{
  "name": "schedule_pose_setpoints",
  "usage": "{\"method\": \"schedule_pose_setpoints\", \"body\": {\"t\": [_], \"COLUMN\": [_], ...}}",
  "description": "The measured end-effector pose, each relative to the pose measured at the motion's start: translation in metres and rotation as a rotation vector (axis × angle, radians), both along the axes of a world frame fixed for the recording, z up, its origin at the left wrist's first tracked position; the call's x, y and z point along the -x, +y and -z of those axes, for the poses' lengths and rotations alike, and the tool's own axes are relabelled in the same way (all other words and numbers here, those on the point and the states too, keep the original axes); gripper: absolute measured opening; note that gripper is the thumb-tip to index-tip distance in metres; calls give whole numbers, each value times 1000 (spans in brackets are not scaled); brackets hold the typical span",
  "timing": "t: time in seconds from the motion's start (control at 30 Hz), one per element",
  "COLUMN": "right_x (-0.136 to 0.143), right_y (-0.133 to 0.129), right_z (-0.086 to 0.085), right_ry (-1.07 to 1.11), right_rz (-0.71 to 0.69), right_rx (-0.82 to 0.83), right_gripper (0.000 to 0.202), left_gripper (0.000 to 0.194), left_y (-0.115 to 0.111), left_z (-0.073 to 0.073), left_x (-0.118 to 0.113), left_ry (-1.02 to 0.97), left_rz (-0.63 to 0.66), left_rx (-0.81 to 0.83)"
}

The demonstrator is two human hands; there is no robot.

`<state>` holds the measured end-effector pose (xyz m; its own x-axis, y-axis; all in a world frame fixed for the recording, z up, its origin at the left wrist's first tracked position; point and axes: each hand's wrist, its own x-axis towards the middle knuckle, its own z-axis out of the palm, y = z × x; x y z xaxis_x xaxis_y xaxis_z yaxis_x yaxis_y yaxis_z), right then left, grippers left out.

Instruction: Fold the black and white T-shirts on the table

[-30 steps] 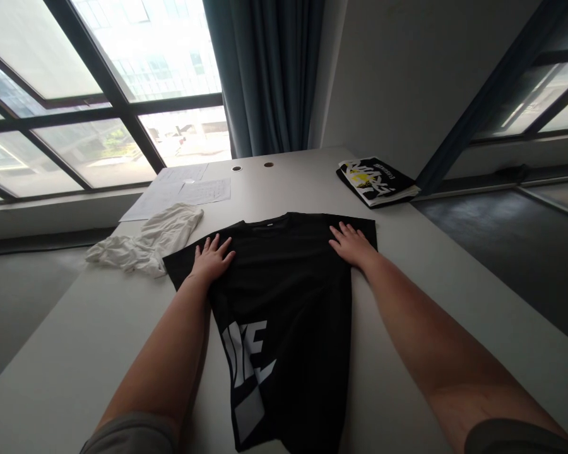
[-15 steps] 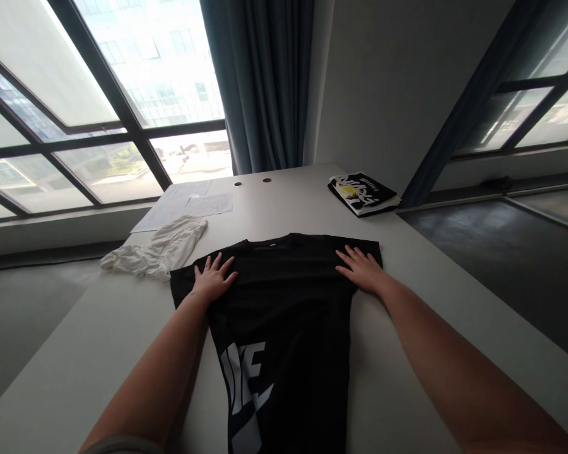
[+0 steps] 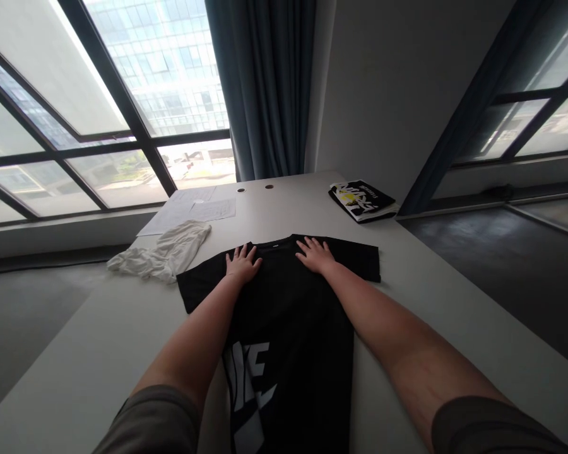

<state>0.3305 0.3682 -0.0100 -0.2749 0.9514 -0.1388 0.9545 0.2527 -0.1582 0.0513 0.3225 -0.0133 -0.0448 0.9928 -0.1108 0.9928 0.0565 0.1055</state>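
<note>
A black T-shirt (image 3: 291, 315) lies spread out on the white table, its collar toward the far side and both short sleeves out to the sides. White lettering and part of a logo show at its lower left, where the cloth is creased or turned. Flat on the left shoulder by the collar rests my left hand (image 3: 243, 263), fingers spread. My right hand (image 3: 315, 255) presses on the shirt just right of the collar, fingers also apart. Neither hand grips the cloth. The shirt's bottom hem is out of frame.
A crumpled white cloth (image 3: 170, 252) lies at the left edge of the white table (image 3: 407, 302), touching or close to the left sleeve. Behind it are paper sheets (image 3: 213, 209). A black-covered book or folder (image 3: 363, 200) sits at the far right, near the wall and blue curtain (image 3: 269, 94).
Both hands have slid inward from the sleeves to either side of the collar, and slightly farther away. The shirt stays laid out nearly as before.
</note>
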Motion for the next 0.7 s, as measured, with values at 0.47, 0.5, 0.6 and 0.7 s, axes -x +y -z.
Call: {"method": "schedule_pose_setpoints", "body": {"t": [0.47, 0.5, 0.6, 0.7], "right_x": [-2, -2, -15, -40], "right_y": [-6, -26, -112, -205], "right_z": [-24, -24, -17, -8], "right_ry": [32, 45, 131, 295], "right_rz": [40, -7, -241, -469], "right_rx": [-130, -176, -222, -201], "right_gripper": [65, 65, 57, 48], "left_gripper": [71, 70, 66, 57], "left_y": [-15, -38, -134, -231], "left_z": [-34, -34, -31, -28], "left_x": [-12, -15, -14, -1], "left_ry": [68, 59, -35, -168], "left_rz": [119, 169, 318, 594], "left_rx": [-129, -158, -225, -160]}}
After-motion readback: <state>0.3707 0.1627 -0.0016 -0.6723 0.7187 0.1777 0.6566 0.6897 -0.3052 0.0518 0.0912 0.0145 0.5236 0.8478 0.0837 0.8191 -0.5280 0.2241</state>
